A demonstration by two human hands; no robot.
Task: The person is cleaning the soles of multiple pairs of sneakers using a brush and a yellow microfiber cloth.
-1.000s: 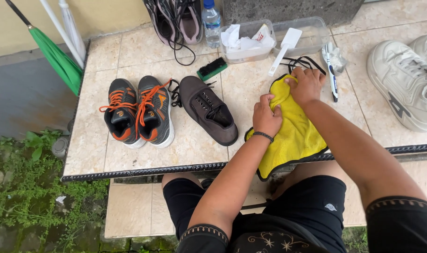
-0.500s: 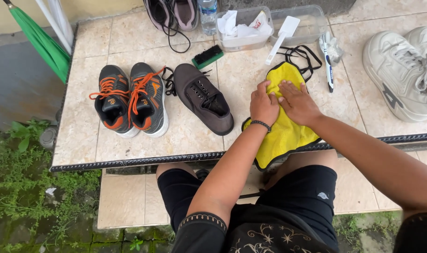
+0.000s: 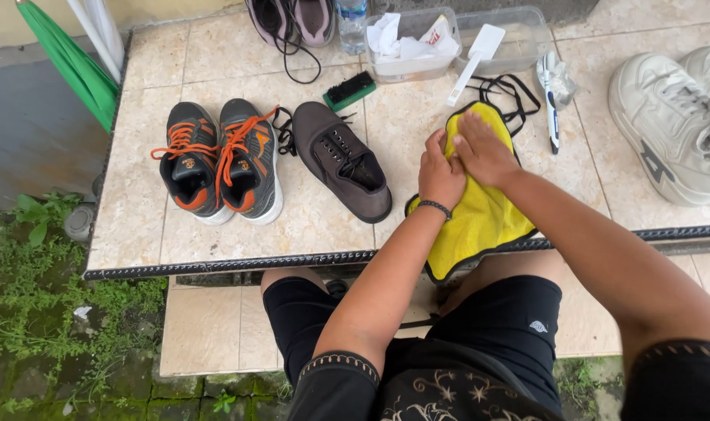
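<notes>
Both hands pressed on a yellow cloth (image 3: 480, 222) draped over the tabletop (image 3: 308, 226) edge: left hand (image 3: 441, 168) with fingers curled together, right hand (image 3: 483, 148) flat, fingers together. Beyond, black laces (image 3: 519, 90), clear tub (image 3: 519, 39).

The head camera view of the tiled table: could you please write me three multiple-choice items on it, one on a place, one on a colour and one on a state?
1. Where does the grey shoe lie?
A. Between the orange-laced pair and the yellow cloth
B. Inside the clear tub
C. On the ground

2. What colour is the cloth under the hands?
A. Blue
B. Yellow
C. White

3. How are the hands placed?
A. Both raised in the air
B. One holding the brush
C. Both pressed on the cloth

Key: 1 A, since it sits on the tiled table right of that pair and left of the cloth; 2 B, bright yellow with dark edging; 3 C, the left hand and right hand rest on it side by side.
</notes>
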